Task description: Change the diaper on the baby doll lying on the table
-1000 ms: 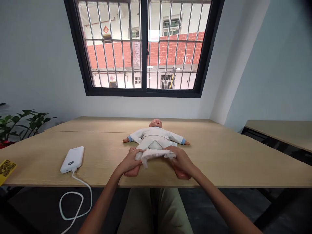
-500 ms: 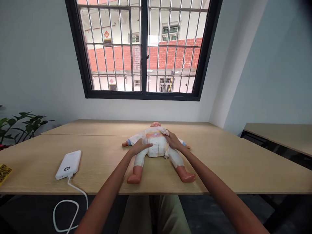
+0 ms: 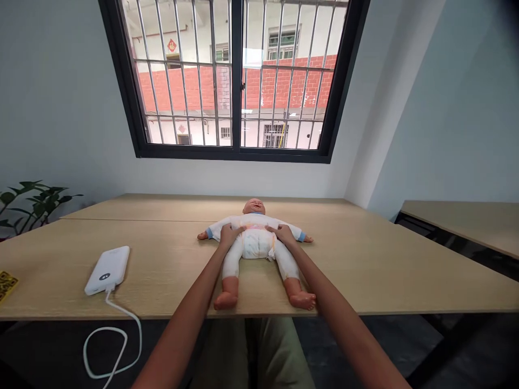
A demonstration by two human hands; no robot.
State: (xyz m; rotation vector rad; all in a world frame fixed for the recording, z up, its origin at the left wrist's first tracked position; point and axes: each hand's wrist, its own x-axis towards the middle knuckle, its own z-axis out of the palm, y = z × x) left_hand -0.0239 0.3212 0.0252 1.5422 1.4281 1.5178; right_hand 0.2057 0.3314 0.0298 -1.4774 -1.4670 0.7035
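A baby doll [image 3: 253, 220] in a white long-sleeved suit with blue cuffs lies on its back on the table, head away from me and feet near the front edge. Around its hips is a white diaper [image 3: 258, 244] with a coloured waistband. My left hand [image 3: 230, 236] grips the diaper's waist on the left, thumb on the front. On the opposite side my right hand [image 3: 284, 234] holds the waist the same way, thumb pointing inward. The other fingers of both hands are largely hidden along the doll's sides.
On the left of the wooden table [image 3: 365, 259] lies a white power bank [image 3: 107, 270], its white cable [image 3: 133, 319] hanging over the front edge. A yellow-and-black code sticker [image 3: 7, 284] is at far left. Behind are a plant [image 3: 38, 202] and a barred window.
The flap of diaper material raised over the doll's belly now lies flat at the waist. Both hands have shifted slightly, and the doll's head shows more fully. The view has tilted down slightly.
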